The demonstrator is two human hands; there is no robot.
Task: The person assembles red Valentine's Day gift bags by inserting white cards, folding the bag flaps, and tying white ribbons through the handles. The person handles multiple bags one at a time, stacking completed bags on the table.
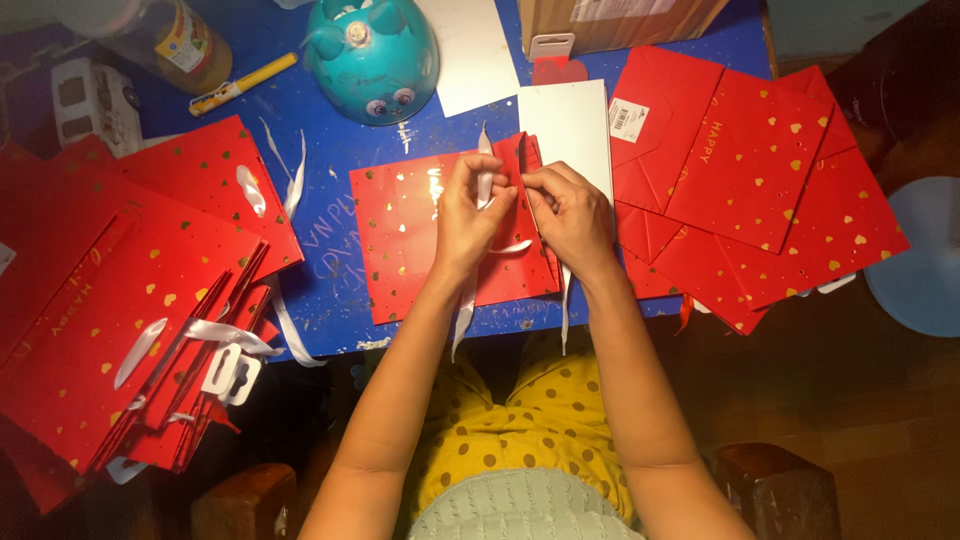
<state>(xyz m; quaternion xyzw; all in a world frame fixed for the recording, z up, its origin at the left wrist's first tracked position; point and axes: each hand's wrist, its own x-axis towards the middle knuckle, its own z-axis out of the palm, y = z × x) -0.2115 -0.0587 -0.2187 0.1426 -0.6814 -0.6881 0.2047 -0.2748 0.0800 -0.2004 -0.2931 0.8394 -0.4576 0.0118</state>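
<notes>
Near the desk's (330, 150) front edge, at its middle, lies a flat, glossy red bag (410, 240) dotted with gold hearts, its long axis running left to right and its open end toward the right. Left hand (468, 215) pinches a white satin ribbon (486, 180) at that end; right hand (572, 212) grips the bag's folded rim beside it. Ribbon tails hang over the front edge. Stacks of similar bags (130, 300) cover the left side, more bags (760, 180) the right. A round teal toy (370, 55) sits at the back edge.
</notes>
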